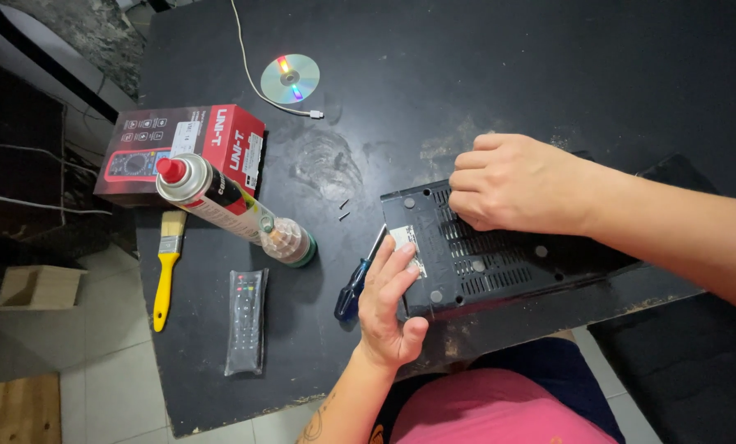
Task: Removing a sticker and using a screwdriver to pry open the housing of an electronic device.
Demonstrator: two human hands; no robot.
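Hands rest on a black box [499, 255] that lies bottom-up near the front edge of a dark table [549, 74], its slotted vents and round feet showing. The left hand [388, 300] is open, fingers flat against the box's left end by a pale sticker, holding it steady rather than gripping it. The right hand [516, 182] lies curled on the far side of the underside, knuckles up — whether it pinches anything beneath I cannot tell.

A blue-handled screwdriver [356, 284] lies on the table just beside the left hand, untouched. Two small dark screws [344, 210] sit loose on the table a little beyond the box's corner. Judging from that, some fasteners are already out, yet the casing looks closed — opening it appears not yet done.

Further left stand a spray can [212, 196] lying on its side, a red carton [183, 148], a yellow-handled brush [167, 267] and a wrapped remote control [245, 319]. A shiny disc [290, 78] and a white cable [257, 78] lie toward the far edge.
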